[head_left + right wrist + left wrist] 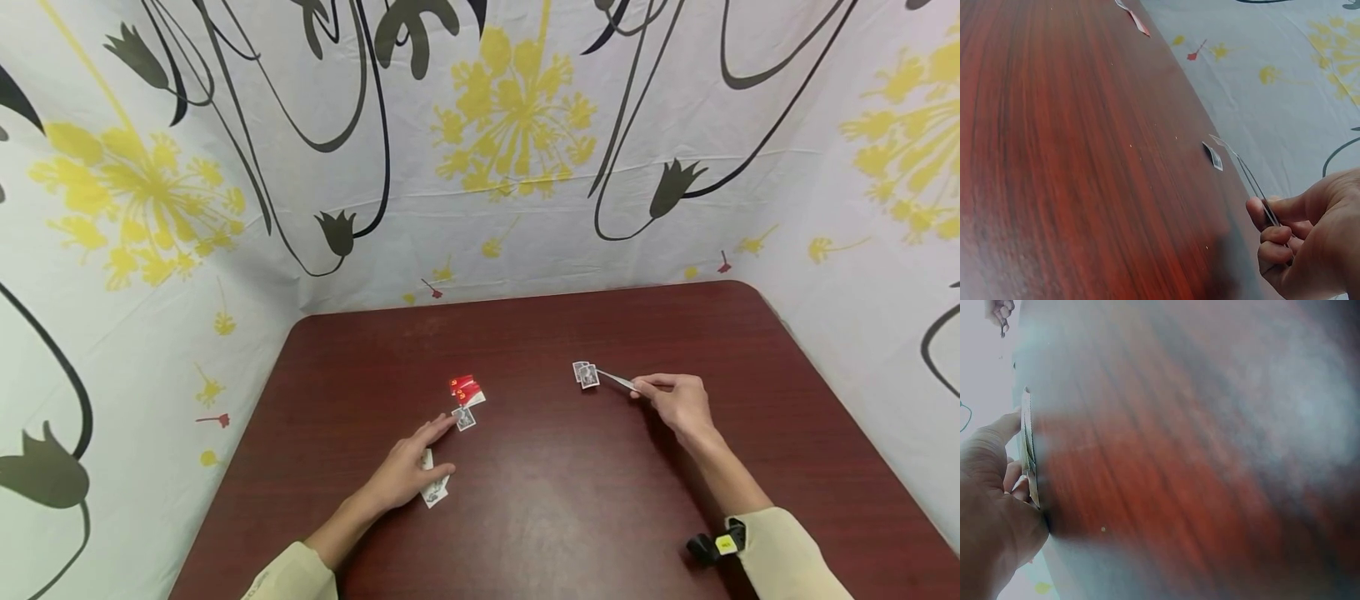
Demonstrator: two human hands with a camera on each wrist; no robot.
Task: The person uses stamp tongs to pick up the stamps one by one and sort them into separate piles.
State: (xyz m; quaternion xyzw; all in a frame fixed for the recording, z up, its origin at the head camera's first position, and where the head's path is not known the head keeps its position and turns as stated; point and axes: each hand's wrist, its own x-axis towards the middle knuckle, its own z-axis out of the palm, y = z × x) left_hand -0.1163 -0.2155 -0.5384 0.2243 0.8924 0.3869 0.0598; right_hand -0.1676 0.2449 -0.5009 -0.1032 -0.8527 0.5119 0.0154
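Step in hand, judged from across the table: placing or adjusting small stamps with a hand tool. The right hand [678,407] pinches a pair of slim metal tweezers [617,380] between thumb and fingers. The tweezer tips reach the edge of an overlapping pair of grey stamps [589,377] on the table [540,525]; whether the tips are clamped on paper cannot be told from here.

The left hand [401,475] holds a loose set of pale stamps [435,496], thumb across the top face and fingers curled behind. Its index finger extends to a single grey stamp [466,419], at the near edge of a cluster of red stamps [467,389]. Contact at that fingertip cannot be confirmed.

Next move, as a judgement: it calls for level tweezer tips, light pressure and a slow release, since paper this thin should slide or crease easily.

Materials: the stamps are thin rectangular paper with light borders; the grey ones carry dark printed pictures, the red ones yellow marks. In the right wrist view, one grey stamp bows up from the surface. The tweezer legs are narrow and tapered. The tabletop is glossy, dark red-brown and wood-grained, with rounded far corners; behind it hangs creased white cloth [540,250] printed with flowers.
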